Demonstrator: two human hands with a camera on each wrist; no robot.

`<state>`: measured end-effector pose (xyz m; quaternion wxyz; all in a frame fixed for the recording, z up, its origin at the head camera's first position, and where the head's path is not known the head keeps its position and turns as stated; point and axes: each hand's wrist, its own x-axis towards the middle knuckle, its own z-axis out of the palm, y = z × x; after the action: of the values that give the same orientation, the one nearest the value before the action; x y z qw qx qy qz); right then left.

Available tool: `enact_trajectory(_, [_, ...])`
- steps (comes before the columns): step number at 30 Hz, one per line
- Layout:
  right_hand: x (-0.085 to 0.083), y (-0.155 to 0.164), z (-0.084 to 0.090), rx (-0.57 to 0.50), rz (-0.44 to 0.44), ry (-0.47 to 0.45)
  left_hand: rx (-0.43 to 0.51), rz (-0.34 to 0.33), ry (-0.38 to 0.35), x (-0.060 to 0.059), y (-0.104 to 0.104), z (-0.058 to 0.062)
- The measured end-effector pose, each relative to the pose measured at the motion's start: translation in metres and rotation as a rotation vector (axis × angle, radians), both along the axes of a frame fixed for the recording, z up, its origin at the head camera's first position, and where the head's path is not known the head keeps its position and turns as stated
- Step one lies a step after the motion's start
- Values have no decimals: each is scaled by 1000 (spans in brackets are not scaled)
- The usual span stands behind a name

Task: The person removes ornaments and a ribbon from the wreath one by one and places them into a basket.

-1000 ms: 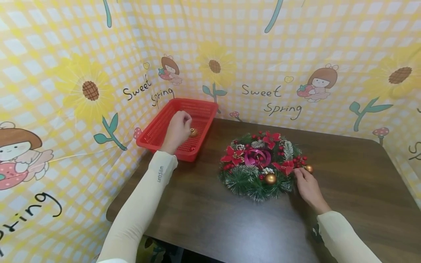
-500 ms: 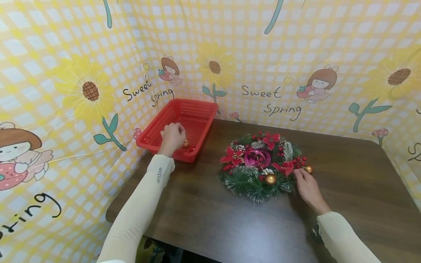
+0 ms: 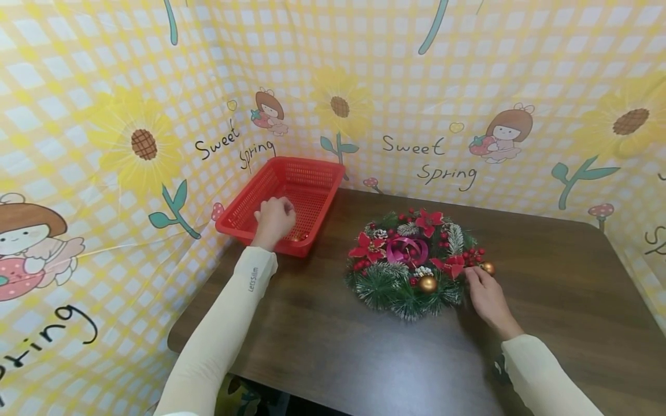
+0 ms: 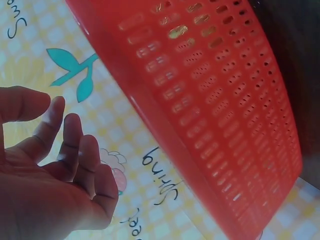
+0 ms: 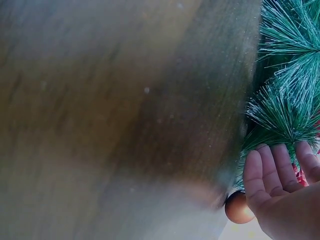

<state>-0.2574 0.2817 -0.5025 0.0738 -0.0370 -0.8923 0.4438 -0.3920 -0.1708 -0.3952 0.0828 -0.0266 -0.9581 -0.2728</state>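
Observation:
My left hand (image 3: 277, 222) hovers over the near part of a red plastic basket (image 3: 333, 193). Its fingers are loosely bent, the thumb close to the index finger, and nothing shows between them in the left wrist view. Below the hand, partly hidden, a gold bauble (image 3: 296, 237) lies in the basket; in the left wrist view gold gleams through the slots. My right hand (image 3: 489, 297) rests at the right edge of a Christmas wreath (image 3: 382, 283), fingers nearly straight against the green sprigs, beside a gold bauble (image 5: 239, 207). The thumb is out of the right wrist view.
Red poinsettias (image 3: 367, 247), berries, pinecones, a purple ribbon ring (image 3: 407, 250) and another gold bauble (image 3: 428, 283) decorate the wreath. Basket and wreath sit on a dark wooden table (image 3: 333, 341). A yellow checked cloth (image 3: 406, 81) hangs behind and to the left.
My left hand has moved toward me inside the basket, and the gold bauble under its fingers has come lower, away from them. The right hand and the wreath have stayed put.

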Motion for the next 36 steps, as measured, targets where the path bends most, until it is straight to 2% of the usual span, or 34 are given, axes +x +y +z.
enact_trajectory(5, [0, 1, 2, -3, -28, 29, 31, -38, 73, 9, 14, 1])
enact_trajectory(9, [-2, 2, 8, -6, -115, 68, 71, -107, 113, 20, 28, 0])
enact_trajectory(14, [-8, 6, 23, -17, -180, 141, 73, -270, 137, 37, 48, -5])
enact_trajectory(16, [-13, 8, 31, -23, -160, 156, 68, -376, 145, 42, 57, -7])
enact_trajectory(19, [-22, 12, 43, 2, -103, 164, 66, -522, 117, 51, 71, -12])
enact_trajectory(22, [-32, 15, 52, 37, -60, 169, 69, -601, 88, 61, 86, -19])
enact_trajectory(24, [-38, 15, 56, 61, -44, 173, 84, -598, 63, 69, 96, -25])
enact_trajectory(26, [-44, 15, 60, 75, -30, 152, 106, -568, 46, 75, 104, -33])
enact_trajectory(32, [-59, 12, 67, 91, 65, -50, 162, -452, -13, 94, 122, -59])
enact_trajectory(36, [-66, 9, 68, 100, 107, -134, 163, -417, -48, 104, 129, -68])
